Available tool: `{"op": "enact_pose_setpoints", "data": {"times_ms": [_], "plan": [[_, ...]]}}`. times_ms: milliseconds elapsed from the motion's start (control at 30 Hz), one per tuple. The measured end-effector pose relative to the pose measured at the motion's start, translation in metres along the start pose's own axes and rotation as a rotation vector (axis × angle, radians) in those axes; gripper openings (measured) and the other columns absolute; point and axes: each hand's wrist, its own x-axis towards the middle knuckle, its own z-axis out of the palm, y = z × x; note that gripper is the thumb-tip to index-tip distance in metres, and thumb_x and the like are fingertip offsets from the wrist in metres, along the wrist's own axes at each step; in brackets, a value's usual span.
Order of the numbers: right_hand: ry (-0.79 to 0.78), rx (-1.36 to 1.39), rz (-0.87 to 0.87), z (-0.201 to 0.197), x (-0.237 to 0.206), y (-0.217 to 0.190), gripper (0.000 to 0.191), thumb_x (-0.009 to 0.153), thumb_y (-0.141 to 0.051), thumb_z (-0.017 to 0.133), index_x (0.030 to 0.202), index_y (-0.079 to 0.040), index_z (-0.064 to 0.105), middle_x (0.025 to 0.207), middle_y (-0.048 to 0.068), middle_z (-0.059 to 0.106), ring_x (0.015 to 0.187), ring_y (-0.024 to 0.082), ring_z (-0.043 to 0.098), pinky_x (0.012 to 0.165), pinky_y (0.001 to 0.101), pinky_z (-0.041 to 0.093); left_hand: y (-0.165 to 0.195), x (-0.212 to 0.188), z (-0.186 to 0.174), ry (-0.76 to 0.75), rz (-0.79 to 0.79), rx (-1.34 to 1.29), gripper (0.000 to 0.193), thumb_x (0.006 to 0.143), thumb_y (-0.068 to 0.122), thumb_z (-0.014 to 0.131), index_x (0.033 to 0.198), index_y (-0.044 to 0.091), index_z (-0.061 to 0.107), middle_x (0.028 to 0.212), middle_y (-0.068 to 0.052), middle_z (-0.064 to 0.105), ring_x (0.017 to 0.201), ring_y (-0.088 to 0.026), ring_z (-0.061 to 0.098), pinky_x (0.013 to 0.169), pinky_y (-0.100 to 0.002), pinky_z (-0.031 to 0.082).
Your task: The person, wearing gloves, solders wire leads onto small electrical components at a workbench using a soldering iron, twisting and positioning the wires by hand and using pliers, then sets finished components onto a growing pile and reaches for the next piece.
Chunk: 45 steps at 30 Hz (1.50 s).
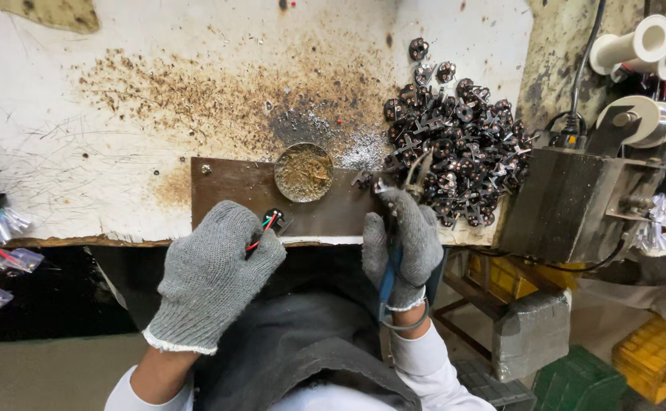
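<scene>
Both my hands wear grey knit gloves. My left hand is closed on thin red, green and black wires that end at a small round black part on the brown plate. My right hand grips a tool with a blue handle; its metal tip points at the plate's right end, beside a heap of small black round parts. A round tin of brownish paste sits on the plate between my hands.
The white bench top is stained with brown burn marks and grey specks. A dark metal box with cables stands at right, white spools behind it. Small plastic bags lie at left. Yellow and green crates sit on the floor.
</scene>
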Motion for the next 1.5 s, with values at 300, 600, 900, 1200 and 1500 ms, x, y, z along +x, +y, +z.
{"op": "enact_pose_setpoints", "data": {"times_ms": [300, 600, 900, 1200, 1500], "plan": [[0.003, -0.030, 0.075, 0.007, -0.015, 0.002, 0.028, 0.090, 0.002, 0.078, 0.115, -0.002, 0.065, 0.098, 0.013, 0.072, 0.085, 0.030, 0.067, 0.080, 0.0384, 0.054, -0.002, -0.001, 0.000, 0.034, 0.013, -0.039, 0.021, 0.084, 0.021, 0.076, 0.081, 0.008, 0.060, 0.076, -0.012, 0.056, 0.064, -0.033, 0.062, 0.054, -0.044, 0.048], [0.160, -0.029, 0.016, 0.011, -0.015, -0.004, 0.052, 0.091, -0.001, 0.083, 0.133, 0.007, 0.053, 0.101, 0.015, 0.070, 0.092, 0.026, 0.066, 0.081, 0.0362, 0.056, -0.002, 0.001, -0.001, 0.031, 0.008, -0.046, 0.020, 0.084, 0.019, 0.075, 0.081, 0.008, 0.060, 0.074, -0.012, 0.056, 0.062, -0.032, 0.062, 0.053, -0.043, 0.048], [0.066, -0.050, 0.024, 0.018, -0.004, -0.038, 0.027, 0.089, 0.004, 0.075, 0.114, -0.002, 0.068, 0.103, 0.013, 0.072, 0.098, 0.031, 0.070, 0.094, 0.0391, 0.055, -0.004, 0.000, -0.001, 0.079, 0.072, -0.052, 0.021, 0.084, 0.021, 0.076, 0.083, 0.007, 0.060, 0.079, -0.012, 0.057, 0.062, -0.033, 0.062, 0.051, -0.043, 0.048], [-0.104, -0.083, -0.104, 0.033, -0.005, -0.069, 0.024, 0.080, -0.009, 0.075, 0.104, -0.011, 0.072, 0.097, 0.009, 0.073, 0.093, 0.031, 0.070, 0.087, 0.0380, 0.052, -0.008, -0.002, 0.005, 0.104, 0.006, -0.060, 0.022, 0.084, 0.020, 0.075, 0.079, 0.008, 0.057, 0.075, -0.012, 0.054, 0.064, -0.034, 0.061, 0.053, -0.045, 0.047], [0.050, -0.117, -0.043, 0.039, -0.022, -0.026, 0.032, 0.087, 0.005, 0.070, 0.117, -0.004, 0.072, 0.109, 0.015, 0.074, 0.109, 0.038, 0.069, 0.098, 0.0464, 0.055, -0.004, -0.001, 0.008, 0.206, -0.026, -0.110, 0.022, 0.081, 0.015, 0.077, 0.082, 0.008, 0.056, 0.077, -0.011, 0.056, 0.064, -0.032, 0.061, 0.055, -0.041, 0.049]]}}
